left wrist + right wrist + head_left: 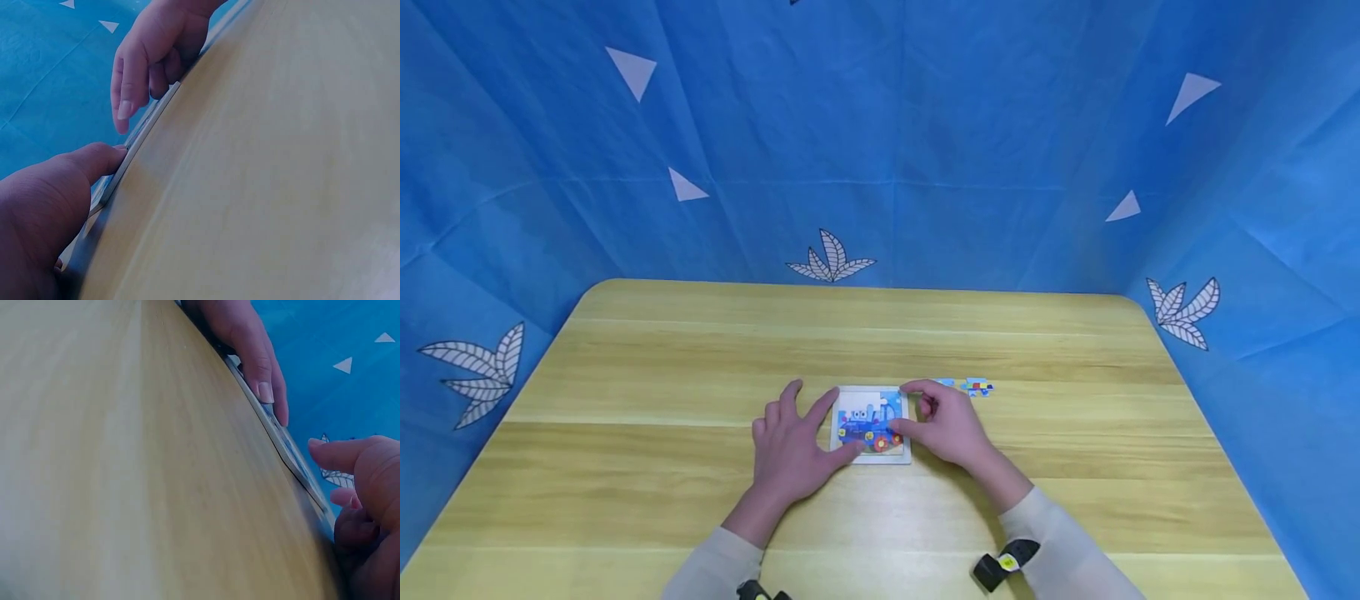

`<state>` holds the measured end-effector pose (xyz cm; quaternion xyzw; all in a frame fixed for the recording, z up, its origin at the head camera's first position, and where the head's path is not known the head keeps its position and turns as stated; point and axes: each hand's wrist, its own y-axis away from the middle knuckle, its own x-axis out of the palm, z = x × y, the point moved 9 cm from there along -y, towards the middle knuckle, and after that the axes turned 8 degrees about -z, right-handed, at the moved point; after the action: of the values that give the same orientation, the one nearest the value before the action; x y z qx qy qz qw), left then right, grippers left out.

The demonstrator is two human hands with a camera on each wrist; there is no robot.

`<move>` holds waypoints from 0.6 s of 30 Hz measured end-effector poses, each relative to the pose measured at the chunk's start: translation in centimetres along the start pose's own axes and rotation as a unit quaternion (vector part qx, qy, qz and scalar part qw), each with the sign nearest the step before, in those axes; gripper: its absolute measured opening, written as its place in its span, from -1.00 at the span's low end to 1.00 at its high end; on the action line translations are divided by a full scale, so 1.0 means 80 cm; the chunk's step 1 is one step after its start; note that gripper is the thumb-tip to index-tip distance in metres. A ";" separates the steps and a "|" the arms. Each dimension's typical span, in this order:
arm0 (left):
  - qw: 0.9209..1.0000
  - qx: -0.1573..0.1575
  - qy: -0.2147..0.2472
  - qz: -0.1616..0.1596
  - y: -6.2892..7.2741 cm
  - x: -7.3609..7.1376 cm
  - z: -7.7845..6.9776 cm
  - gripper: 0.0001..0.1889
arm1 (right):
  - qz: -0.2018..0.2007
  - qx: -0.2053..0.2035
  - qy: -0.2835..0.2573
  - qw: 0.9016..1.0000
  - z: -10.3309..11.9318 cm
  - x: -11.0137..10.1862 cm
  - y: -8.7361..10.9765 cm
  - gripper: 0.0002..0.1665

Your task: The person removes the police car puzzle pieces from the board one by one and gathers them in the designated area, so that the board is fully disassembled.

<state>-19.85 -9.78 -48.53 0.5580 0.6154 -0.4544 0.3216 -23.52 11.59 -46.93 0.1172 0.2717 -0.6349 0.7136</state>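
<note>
A jigsaw puzzle of a blue vehicle with flower-like wheels lies in a white frame, with a pale bare area at the upper left. My left hand is spread along the frame's left side, index fingertip at the top left corner and thumb over the lower border. In the left wrist view its thumb touches the frame's edge. My right hand hovers over the right side, thumb and index apart, other fingers curled in. In the right wrist view that thumb is raised, and I see no piece in its grasp.
Loose puzzle pieces lie beyond the right hand, one partly hidden by it. The wooden table has rounded far corners. Behind it hangs a blue cloth with white triangles and leaves. Both wrists wear black straps.
</note>
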 end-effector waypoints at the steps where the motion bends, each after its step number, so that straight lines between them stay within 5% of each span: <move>1: 1.000 0.001 0.000 0.000 0.000 0.000 0.000 -0.02 | 0.001 0.002 0.007 1.000 0.000 0.001 0.000 -0.46; 18: 1.000 0.002 -0.004 -0.005 0.000 0.001 0.001 -0.03 | 0.011 0.029 0.054 0.998 -0.004 0.007 -0.003 -0.51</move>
<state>-19.89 -9.78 -48.65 0.5538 0.6156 -0.4599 0.3207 -23.80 11.20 -47.44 0.1750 0.2894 -0.6275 0.7014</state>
